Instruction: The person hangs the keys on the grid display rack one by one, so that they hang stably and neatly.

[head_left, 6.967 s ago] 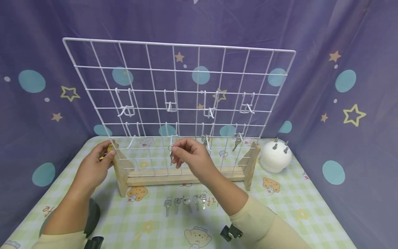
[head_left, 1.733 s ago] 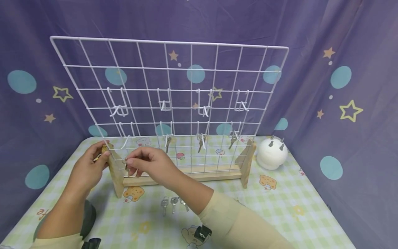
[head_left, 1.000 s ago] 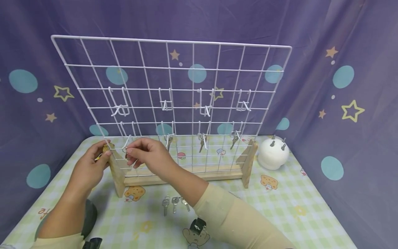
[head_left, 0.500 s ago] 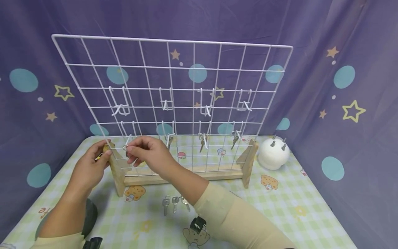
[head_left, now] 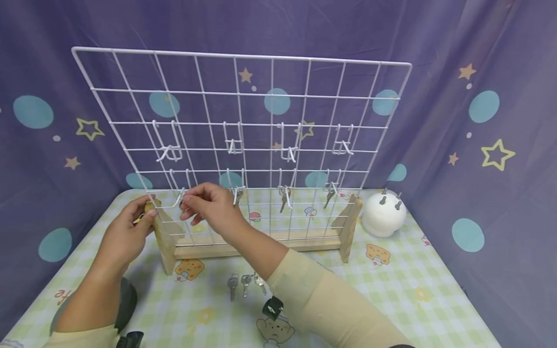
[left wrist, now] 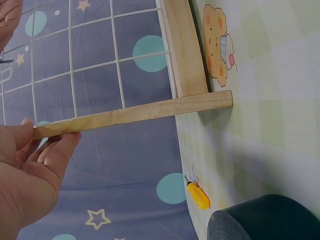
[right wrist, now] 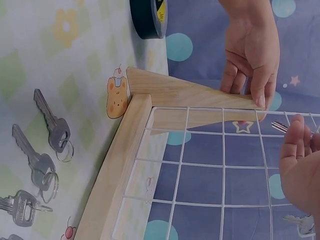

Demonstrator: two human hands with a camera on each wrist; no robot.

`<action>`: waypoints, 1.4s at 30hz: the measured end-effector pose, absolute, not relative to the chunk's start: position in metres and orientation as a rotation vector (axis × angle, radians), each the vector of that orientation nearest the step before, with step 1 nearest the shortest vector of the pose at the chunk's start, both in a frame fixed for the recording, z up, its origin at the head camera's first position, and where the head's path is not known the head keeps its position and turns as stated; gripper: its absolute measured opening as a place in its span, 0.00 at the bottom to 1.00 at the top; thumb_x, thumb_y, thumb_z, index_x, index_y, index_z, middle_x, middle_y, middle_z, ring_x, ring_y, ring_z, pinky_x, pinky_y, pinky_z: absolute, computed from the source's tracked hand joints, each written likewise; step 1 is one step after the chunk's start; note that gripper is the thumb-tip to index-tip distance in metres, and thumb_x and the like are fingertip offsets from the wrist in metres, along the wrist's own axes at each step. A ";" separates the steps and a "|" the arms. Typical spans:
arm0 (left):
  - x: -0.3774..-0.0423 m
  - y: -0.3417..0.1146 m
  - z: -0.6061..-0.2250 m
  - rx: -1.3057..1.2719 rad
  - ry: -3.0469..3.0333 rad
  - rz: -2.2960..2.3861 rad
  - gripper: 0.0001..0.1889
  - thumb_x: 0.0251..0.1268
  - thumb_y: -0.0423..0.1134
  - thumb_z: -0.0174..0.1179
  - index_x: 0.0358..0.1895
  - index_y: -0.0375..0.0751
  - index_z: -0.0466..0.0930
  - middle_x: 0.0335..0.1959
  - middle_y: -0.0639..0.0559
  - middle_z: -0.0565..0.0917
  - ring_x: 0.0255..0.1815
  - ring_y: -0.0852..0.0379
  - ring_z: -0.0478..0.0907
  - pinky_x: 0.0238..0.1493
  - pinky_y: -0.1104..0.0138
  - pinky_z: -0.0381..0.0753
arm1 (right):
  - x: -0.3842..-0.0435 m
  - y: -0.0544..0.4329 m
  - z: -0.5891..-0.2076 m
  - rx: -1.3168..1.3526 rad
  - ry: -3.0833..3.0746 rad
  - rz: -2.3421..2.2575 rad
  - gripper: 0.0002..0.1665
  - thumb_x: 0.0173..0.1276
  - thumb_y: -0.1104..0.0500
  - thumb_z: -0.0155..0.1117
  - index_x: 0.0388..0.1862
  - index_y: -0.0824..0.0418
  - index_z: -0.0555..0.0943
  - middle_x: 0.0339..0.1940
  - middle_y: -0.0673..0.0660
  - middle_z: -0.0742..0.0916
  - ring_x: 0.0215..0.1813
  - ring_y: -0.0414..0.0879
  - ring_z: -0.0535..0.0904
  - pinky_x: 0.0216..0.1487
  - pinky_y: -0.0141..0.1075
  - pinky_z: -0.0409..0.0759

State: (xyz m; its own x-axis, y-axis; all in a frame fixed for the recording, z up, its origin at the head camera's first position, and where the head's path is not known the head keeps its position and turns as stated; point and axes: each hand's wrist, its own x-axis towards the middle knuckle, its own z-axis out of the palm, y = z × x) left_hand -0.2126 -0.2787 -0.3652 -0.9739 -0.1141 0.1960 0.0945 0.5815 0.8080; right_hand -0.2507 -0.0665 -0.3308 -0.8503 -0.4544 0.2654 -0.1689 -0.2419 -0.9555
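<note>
Key (right wrist: 279, 127) held at the front of the rack (head_left: 272, 58), just beside its lower-left hook (head_left: 179, 198). At the rack's left end, left hand (head_left: 127, 235) with fingers and thumb gripping the upper part of the wooden side panel (left wrist: 145, 114), probably for steadiness; with that grip slackened, likely sliding or tipping of the rack under a push. Next along the rack, right hand (head_left: 213, 208) with thumb and fingers nearly together, pinching the key. Ring not discernible; on the rack's hook or short of it, cannot tell. Main danger, by judgement: release too early, with the ring off the hook's tip, and so a drop onto the table (head_left: 174, 309) before the rack, toward the loose keys (head_left: 246, 284). Farther right on the rack, a lesser danger: knuckles brushing the nearest hung key (head_left: 239, 196) and knocking it off. Direction: long axis near upright, roughly along the rack's face, blade down toward the rack's base, bow presumably up, hidden by the fingers.
</note>
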 end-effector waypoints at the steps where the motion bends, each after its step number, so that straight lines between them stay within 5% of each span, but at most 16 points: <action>1: -0.213 -0.279 -0.365 0.016 -2.588 -1.341 0.30 0.80 0.49 0.41 0.77 0.38 0.53 0.74 0.35 0.63 0.67 0.37 0.69 0.52 0.81 0.80 | -0.251 -0.067 -0.330 -0.743 1.808 -2.211 0.07 0.71 0.62 0.63 0.42 0.66 0.80 0.34 0.60 0.88 0.31 0.44 0.86 0.29 0.33 0.89; 15: -0.212 -0.278 -0.365 0.024 -2.585 -1.338 0.30 0.80 0.50 0.41 0.77 0.39 0.53 0.73 0.33 0.63 0.64 0.48 0.73 0.50 0.84 0.79 | -0.252 -0.072 -0.332 -0.640 1.909 -2.238 0.06 0.71 0.61 0.62 0.43 0.63 0.81 0.35 0.57 0.89 0.31 0.46 0.88 0.29 0.37 0.90; 21: -0.212 -0.278 -0.365 0.026 -2.593 -1.344 0.30 0.80 0.49 0.41 0.77 0.39 0.52 0.74 0.34 0.62 0.66 0.40 0.71 0.50 0.83 0.80 | -0.247 -0.060 -0.336 -0.735 2.027 -2.123 0.10 0.73 0.57 0.62 0.49 0.60 0.79 0.39 0.57 0.88 0.31 0.43 0.87 0.31 0.37 0.90; 25: -0.212 -0.278 -0.365 0.029 -2.594 -1.349 0.30 0.80 0.49 0.41 0.78 0.40 0.52 0.74 0.35 0.62 0.66 0.38 0.70 0.51 0.82 0.80 | -0.242 -0.045 -0.341 -0.856 2.123 -1.944 0.07 0.73 0.55 0.61 0.45 0.56 0.78 0.36 0.53 0.86 0.33 0.43 0.86 0.32 0.36 0.90; 33: -0.212 -0.279 -0.366 0.028 -2.588 -1.309 0.29 0.80 0.50 0.41 0.77 0.42 0.54 0.73 0.35 0.65 0.64 0.51 0.74 0.52 0.83 0.80 | -0.241 0.002 -0.365 -0.947 2.266 -1.563 0.07 0.76 0.50 0.57 0.41 0.51 0.79 0.35 0.52 0.86 0.36 0.44 0.85 0.35 0.37 0.89; 38: -0.212 -0.279 -0.366 0.019 -2.581 -1.325 0.30 0.80 0.50 0.41 0.77 0.41 0.53 0.73 0.34 0.64 0.65 0.47 0.73 0.52 0.82 0.80 | -0.244 0.038 -0.381 -0.902 2.285 -1.419 0.08 0.75 0.49 0.58 0.41 0.51 0.80 0.36 0.53 0.85 0.34 0.45 0.84 0.34 0.42 0.89; 42: -0.211 -0.279 -0.365 0.026 -2.589 -1.320 0.30 0.80 0.50 0.41 0.77 0.40 0.53 0.73 0.34 0.63 0.65 0.46 0.73 0.52 0.83 0.80 | -0.242 0.062 -0.395 -0.822 2.384 -1.226 0.07 0.73 0.49 0.60 0.40 0.49 0.80 0.34 0.52 0.86 0.34 0.48 0.83 0.32 0.36 0.85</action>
